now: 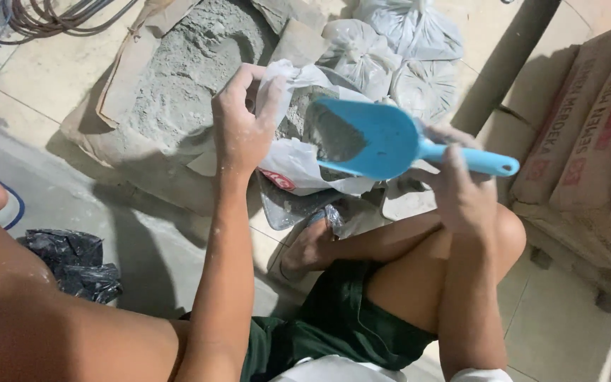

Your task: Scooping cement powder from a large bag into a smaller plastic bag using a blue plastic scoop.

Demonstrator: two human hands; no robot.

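Observation:
My left hand (pixel 240 122) pinches the rim of a white plastic bag (pixel 298 159) and holds its mouth up. My right hand (pixel 461 185) grips the handle of a blue plastic scoop (pixel 383 138), which is tipped toward the bag's mouth with grey cement powder in it. Grey powder also shows inside the bag. Behind the bag lies a torn paper sack with a heap of grey cement (pixel 192 67). I sit on the floor with my legs bent beneath both arms.
Several filled, tied white plastic bags (pixel 390 49) lie at the back. Stacked paper cement sacks (pixel 588 134) stand at the right beside a dark pipe (pixel 503 64). A black plastic bag (pixel 72 262) lies at the left; cables (pixel 51 18) coil top left.

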